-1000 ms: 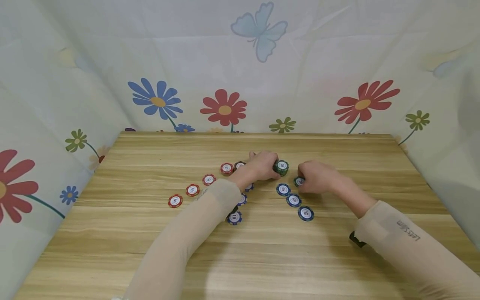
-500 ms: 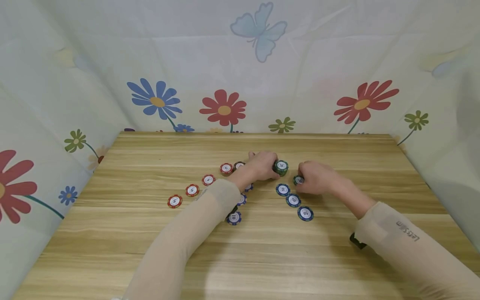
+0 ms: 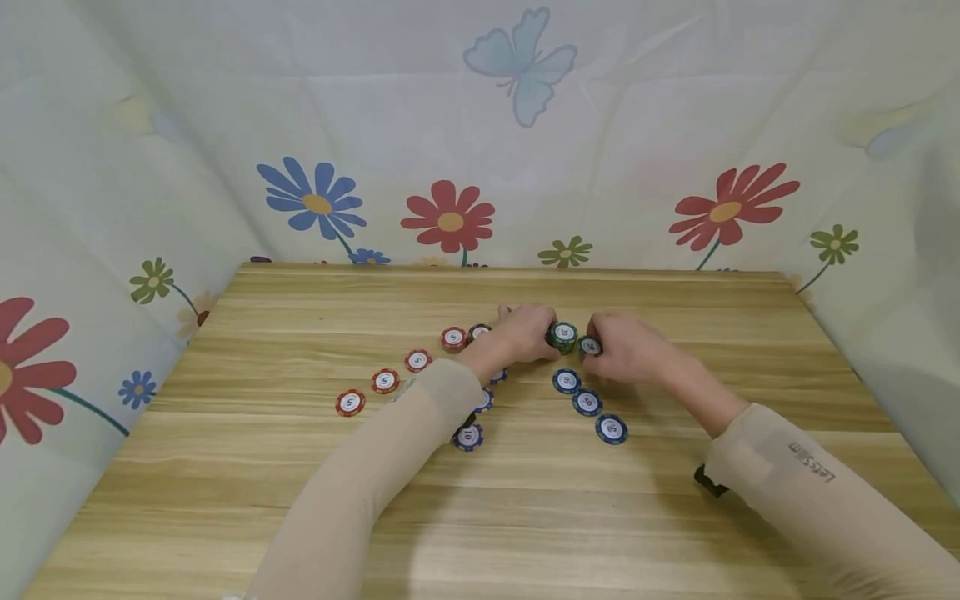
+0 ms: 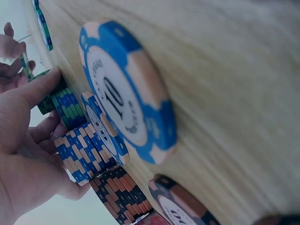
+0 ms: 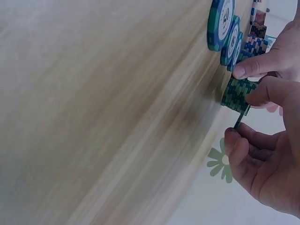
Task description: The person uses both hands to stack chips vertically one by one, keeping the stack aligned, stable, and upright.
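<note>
My left hand (image 3: 527, 329) grips a stack of green poker chips (image 3: 562, 336) from its left side; its thumb lies along the stack in the right wrist view. Just right of that stack, my right hand (image 3: 628, 348) pinches a single green poker chip (image 3: 591, 345), held tilted close to the stack's edge. In the left wrist view a blue-and-green chip stack (image 4: 69, 108) and a blue-and-white one (image 4: 84, 152) stand beside my left fingers. Blue-and-green 50 chips (image 3: 587, 402) lie flat in a slanting row in front. My left forearm hides part of the middle chips.
A diagonal row of red chips (image 3: 386, 381) leads up to a red stack (image 3: 453, 337) on the left. Beside it is a black-and-brown stack (image 4: 121, 194). A blue 10 chip (image 3: 468, 437) lies near my left wrist. Flowered cloth (image 3: 450, 100) encloses the wooden table (image 3: 525, 533).
My right hand has moved left and slightly away from me, bringing the pinched green chip up to the green stack. My left hand has stayed on the stack.
</note>
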